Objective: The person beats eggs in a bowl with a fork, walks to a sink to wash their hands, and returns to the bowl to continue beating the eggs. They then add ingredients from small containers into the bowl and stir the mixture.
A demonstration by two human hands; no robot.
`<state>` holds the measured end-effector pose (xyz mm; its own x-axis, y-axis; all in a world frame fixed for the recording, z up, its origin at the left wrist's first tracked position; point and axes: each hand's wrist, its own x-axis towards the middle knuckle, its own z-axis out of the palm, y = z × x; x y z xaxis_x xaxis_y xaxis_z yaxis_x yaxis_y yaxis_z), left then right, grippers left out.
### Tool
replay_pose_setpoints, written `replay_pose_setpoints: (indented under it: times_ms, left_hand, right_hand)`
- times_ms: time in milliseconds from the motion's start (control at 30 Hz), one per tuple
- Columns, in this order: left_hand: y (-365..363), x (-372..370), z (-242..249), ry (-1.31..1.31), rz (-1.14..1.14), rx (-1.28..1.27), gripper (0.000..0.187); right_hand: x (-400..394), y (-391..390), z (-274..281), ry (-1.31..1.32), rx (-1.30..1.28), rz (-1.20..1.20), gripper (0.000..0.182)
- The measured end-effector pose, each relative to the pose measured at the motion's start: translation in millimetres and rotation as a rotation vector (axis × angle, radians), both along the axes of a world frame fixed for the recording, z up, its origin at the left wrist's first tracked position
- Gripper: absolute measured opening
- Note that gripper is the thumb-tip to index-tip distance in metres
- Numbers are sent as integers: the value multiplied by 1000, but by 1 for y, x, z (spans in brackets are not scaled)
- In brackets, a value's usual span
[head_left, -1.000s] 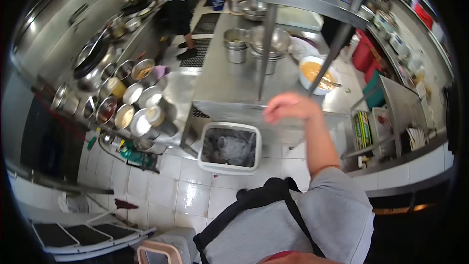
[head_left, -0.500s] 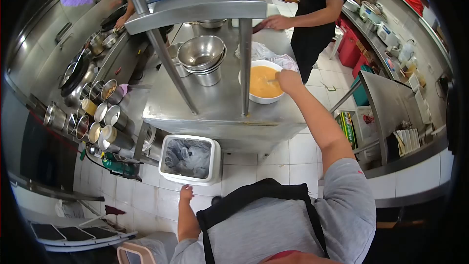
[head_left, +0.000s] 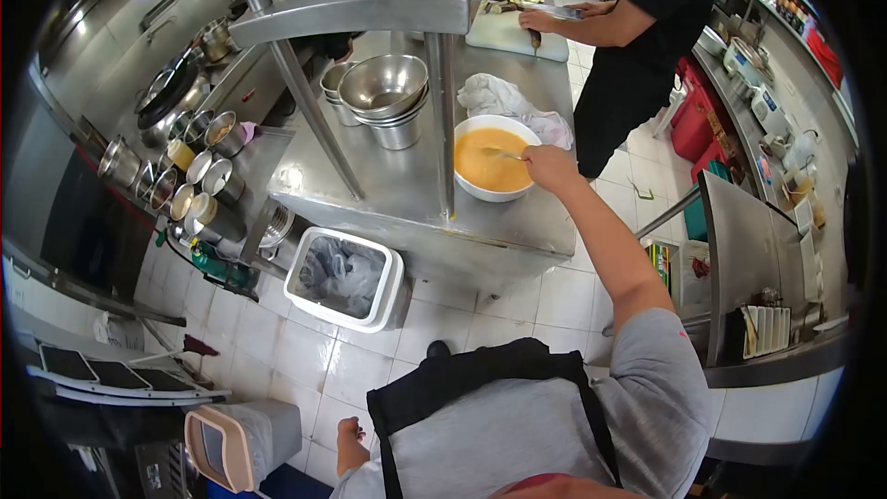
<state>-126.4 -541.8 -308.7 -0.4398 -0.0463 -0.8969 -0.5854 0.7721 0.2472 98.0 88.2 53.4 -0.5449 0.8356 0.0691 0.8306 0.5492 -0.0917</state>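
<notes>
My right hand (head_left: 552, 168) grips the handle of a metal utensil (head_left: 504, 154), whose far end dips into the yellow-orange liquid in a white bowl (head_left: 494, 195). The bowl sits near the front right corner of the steel table (head_left: 388, 208). A crumpled white cloth (head_left: 506, 100) lies just behind it. My left hand (head_left: 349, 432) hangs low beside my body over the tiled floor, apart from any object. Its fingers look curled, but they are too small to read clearly. Nested steel bowls (head_left: 383, 85) stand left of the white bowl, beyond a shelf post.
A co-worker (head_left: 647, 28) cuts food on a white board (head_left: 499, 33) at the table's far right. Steel shelf posts (head_left: 442, 129) rise from the table. A lined bin (head_left: 388, 291) stands before it. Pots (head_left: 222, 129) crowd the left counter.
My view has shifted, bringing the cutting board into sight. The utensil has moved within the liquid and shows more clearly. My left hand is lower, farther from the lined bin.
</notes>
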Motion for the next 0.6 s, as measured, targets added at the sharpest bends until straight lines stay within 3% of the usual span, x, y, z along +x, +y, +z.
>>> replay_pose_setpoints:
  times_ms: [100, 200, 267, 367, 400, 500, 600]
  left_hand:
    - [-13, 0, -3, -60, 84, -47, 31]
    - [-8, -3, 0, -65, 31, -43, 32]
    - [16, -17, -1, -59, -49, -14, 32]
    - [84, -45, -9, -40, -240, 55, 33]
    - [117, -55, -8, -30, -324, 82, 33]
    - [217, -77, -6, 3, -557, 158, 33]
    - [289, -85, 4, 42, -692, 240, 34]
  right_hand:
    - [-2, -18, 8, -52, -143, 230, 21]
    - [0, -5, 13, 43, -94, -1, 21]
    - [2, -4, -5, -12, -79, 212, 22]
    - [-5, -5, 32, -253, -171, 321, 21]
    - [-8, 3, 31, -379, -152, 181, 21]
    - [-25, 1, 7, -172, 54, 29, 21]
    - [-35, -31, 36, -244, -15, 225, 16]
